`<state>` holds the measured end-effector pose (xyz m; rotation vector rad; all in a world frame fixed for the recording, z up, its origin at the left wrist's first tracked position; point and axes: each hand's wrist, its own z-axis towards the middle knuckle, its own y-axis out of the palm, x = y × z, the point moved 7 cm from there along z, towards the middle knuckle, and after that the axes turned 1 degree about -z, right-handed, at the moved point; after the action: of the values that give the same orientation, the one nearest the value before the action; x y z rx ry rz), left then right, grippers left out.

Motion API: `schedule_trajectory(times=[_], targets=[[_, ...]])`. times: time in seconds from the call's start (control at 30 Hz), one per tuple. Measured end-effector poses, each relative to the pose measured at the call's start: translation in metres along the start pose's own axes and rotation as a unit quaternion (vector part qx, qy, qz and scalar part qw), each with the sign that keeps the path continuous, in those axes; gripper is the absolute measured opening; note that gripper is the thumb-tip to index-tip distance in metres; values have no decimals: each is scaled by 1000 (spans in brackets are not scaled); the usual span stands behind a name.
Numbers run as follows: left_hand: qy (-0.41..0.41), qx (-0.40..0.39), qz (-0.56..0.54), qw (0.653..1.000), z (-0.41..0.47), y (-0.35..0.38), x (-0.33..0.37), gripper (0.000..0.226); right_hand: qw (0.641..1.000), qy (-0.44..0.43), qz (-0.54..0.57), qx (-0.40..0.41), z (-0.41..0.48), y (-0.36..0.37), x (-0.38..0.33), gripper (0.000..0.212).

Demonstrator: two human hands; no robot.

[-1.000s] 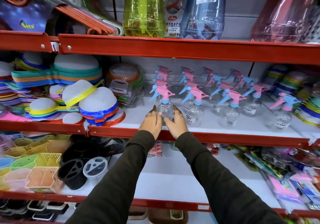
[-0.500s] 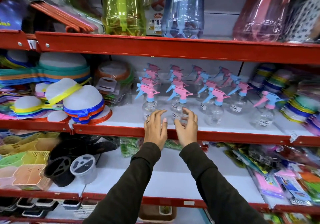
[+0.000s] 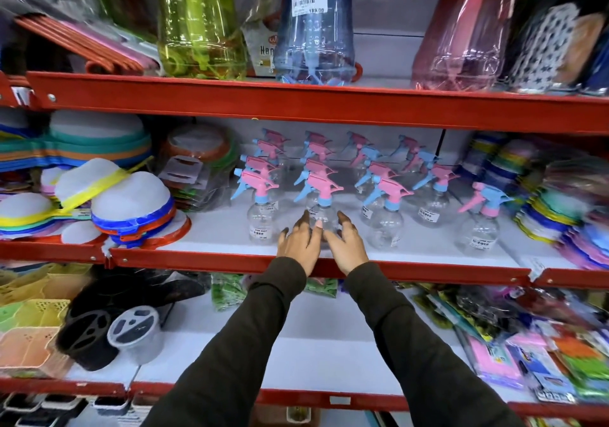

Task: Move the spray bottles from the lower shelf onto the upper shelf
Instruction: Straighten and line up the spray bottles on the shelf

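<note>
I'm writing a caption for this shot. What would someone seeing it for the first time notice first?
Most striking is the cluster of clear spray bottles with pink and blue trigger heads, standing in rows on the middle shelf. Right in front, the left hand and right hand reach in with fingers spread on either side of one front bottle. Above, big green, blue and pink bottles line the top shelf.

Bright, even light falls from overhead, with soft glare on the clear bottles (image 3: 324,31) up top, mild shadow under each shelf (image 3: 329,105), wide-angle bending, and motion blur smearing the right edge.
</note>
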<state>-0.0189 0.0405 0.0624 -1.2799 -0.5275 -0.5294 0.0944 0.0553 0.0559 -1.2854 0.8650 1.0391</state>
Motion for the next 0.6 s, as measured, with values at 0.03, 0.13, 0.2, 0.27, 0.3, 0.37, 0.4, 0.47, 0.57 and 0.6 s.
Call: schedule_trajectory(times=[0.03, 0.13, 0.2, 0.27, 0.3, 0.37, 0.4, 0.47, 0.57, 0.6], targets=[[8, -2, 9, 1000, -2, 0, 2, 46, 1000, -2, 1, 0, 0, 0, 1, 63], [18, -6, 16, 1000, -5, 2, 5, 46, 1000, -6, -3, 1, -1, -2, 4, 63], [8, 0, -2, 1000, -3, 3, 1, 48, 1000, -6, -4, -1, 0, -2, 5, 63], [-10, 12, -24, 1000, -1, 5, -5, 50, 1000, -3, -7, -6, 1, -2, 5, 62], [-14, 14, -27, 999, 0, 6, -6, 50, 1000, -4, -9, -8, 1, -2, 5, 62], [-19, 12, -28, 999, 1, 7, -8, 49, 1000, -6, -11, -12, 1, -3, 4, 62], [-20, 13, -29, 999, 1, 6, -8, 49, 1000, -6, -11, -14, 1, -3, 4, 62], [-21, 21, -35, 999, 1, 5, -9, 50, 1000, -6, -12, -19, 1, -4, 3, 62], [-17, 50, -53, 997, 0, 5, -12, 53, 1000, -9, -4, -12, 0, -9, 5, 58], [-7, 67, -62, 996, -2, 4, -11, 53, 1000, -13, 3, -5, -2, -11, 6, 55]])
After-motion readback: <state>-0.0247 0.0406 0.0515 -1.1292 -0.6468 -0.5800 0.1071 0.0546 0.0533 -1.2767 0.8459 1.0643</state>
